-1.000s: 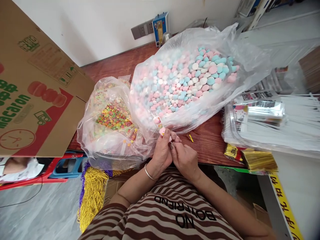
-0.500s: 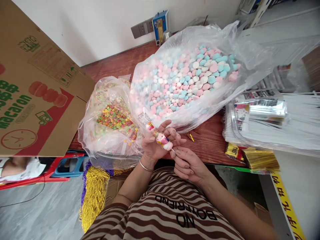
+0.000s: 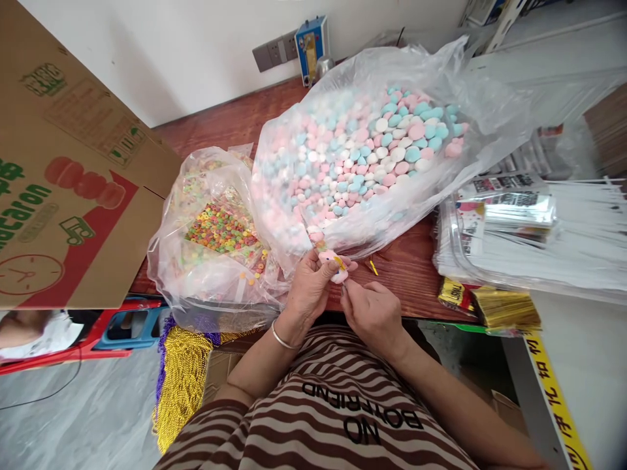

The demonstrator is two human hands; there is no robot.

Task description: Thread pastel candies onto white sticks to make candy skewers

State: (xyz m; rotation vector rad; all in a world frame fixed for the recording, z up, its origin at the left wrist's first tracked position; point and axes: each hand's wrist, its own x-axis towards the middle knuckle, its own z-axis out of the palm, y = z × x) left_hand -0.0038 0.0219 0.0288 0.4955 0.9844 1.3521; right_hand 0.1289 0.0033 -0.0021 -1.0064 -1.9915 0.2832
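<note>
Between my hands, just in front of my striped shirt, is a small wrapped candy stick [image 3: 326,256] in pink, white and yellow. My left hand [image 3: 311,287] is closed on its wrapped body, thumb on top. At its lower end my right hand [image 3: 371,314] pinches the thin stick, which is mostly hidden by the fingers. Behind them lies a big clear bag of pink, blue and white candies [image 3: 392,143]. A smaller bag of coloured ring candies [image 3: 223,228] lies to the left.
A cardboard box [image 3: 98,196] stands at the left. White sticks in a plastic tray [image 3: 582,241] and gold twist ties [image 3: 507,310] are at the right. A blue device [image 3: 312,51] stands by the wall. A person's arm [image 3: 22,329] shows at the far left.
My left hand has closed around the candy stick, which now points more upright. My right fingers have curled tighter at its lower end. The view has shifted slightly.
</note>
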